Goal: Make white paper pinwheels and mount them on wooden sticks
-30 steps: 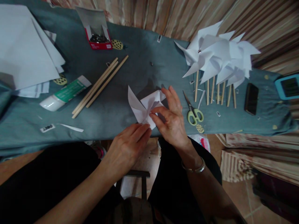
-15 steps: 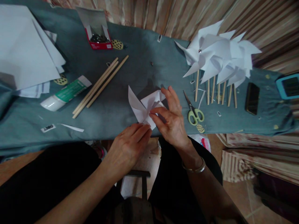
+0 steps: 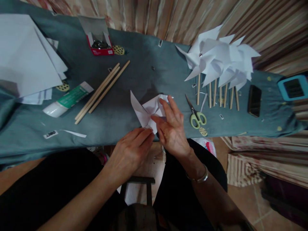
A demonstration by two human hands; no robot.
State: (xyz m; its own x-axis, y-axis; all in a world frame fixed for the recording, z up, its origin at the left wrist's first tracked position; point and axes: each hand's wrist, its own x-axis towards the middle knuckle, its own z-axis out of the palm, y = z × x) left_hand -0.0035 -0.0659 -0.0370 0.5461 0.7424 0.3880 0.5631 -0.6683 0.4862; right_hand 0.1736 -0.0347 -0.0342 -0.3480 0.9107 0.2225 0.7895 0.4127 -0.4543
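Note:
A white paper pinwheel with curled blades lies over the table's near edge between my hands. My left hand pinches its near edge, fingers closed on the paper. My right hand presses thumb and index finger at the pinwheel's middle, and its other fingers reach over the right blade. Whatever lies under those fingertips is hidden. To the right of my right hand are scissors with green handles. Left of the pinwheel lie several wooden sticks.
Finished pinwheels on sticks overlap at the back right, beside a dark phone and a blue-framed device. A red box of small metal pieces stands at the back. On the left are a glue tube and paper sheets.
My right hand has shifted slightly, its thumb and index finger moving a little left over the pinwheel's middle. My left hand keeps its pinch. The whole view has shifted slightly.

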